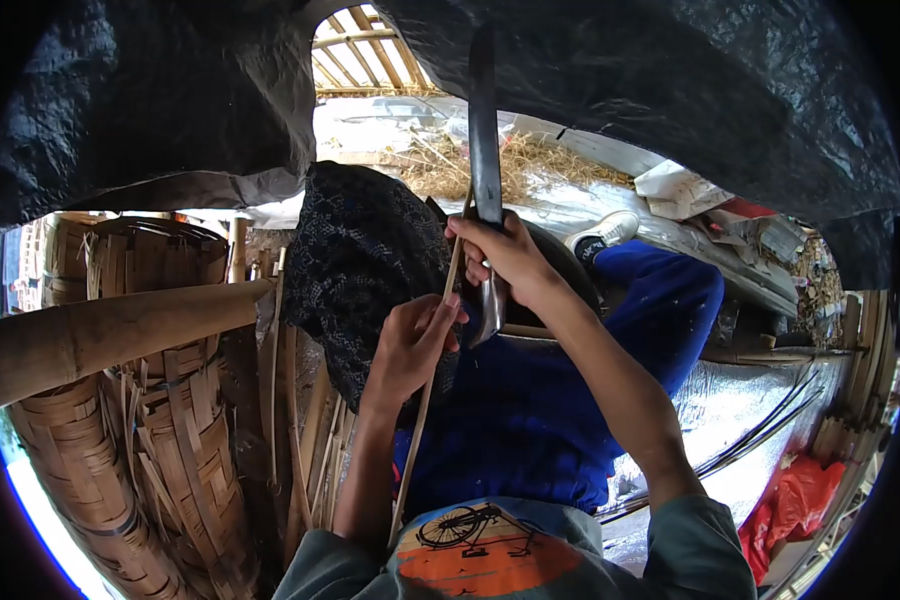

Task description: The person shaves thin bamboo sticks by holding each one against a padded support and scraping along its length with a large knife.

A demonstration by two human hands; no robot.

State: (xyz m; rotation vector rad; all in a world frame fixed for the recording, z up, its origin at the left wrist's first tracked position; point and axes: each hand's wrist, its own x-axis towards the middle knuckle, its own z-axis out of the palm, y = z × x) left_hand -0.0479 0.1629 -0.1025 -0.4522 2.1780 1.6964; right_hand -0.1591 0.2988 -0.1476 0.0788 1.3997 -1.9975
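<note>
A large knife (483, 150) with a long dark blade points up and away from me. My right hand (505, 255) is wrapped round its handle, whose metal end shows below the fist. A thin bamboo strip (422, 425) runs from beside the blade down toward my shirt. My left hand (415, 345) pinches this strip between thumb and fingers, lower and to the left of my right hand. The strip's upper part lies against the thumb side of my right hand. Dark patterned cloth (365, 260) is bunched just left of both hands.
Woven bamboo baskets (175, 420) stand at the left, with a thick bamboo pole (120, 335) across them. Black plastic sheeting (670, 90) hangs overhead. Straw (530, 160) lies ahead. A red plastic bag (800, 500) is at the lower right. My legs in blue trousers (530, 420) are bent below.
</note>
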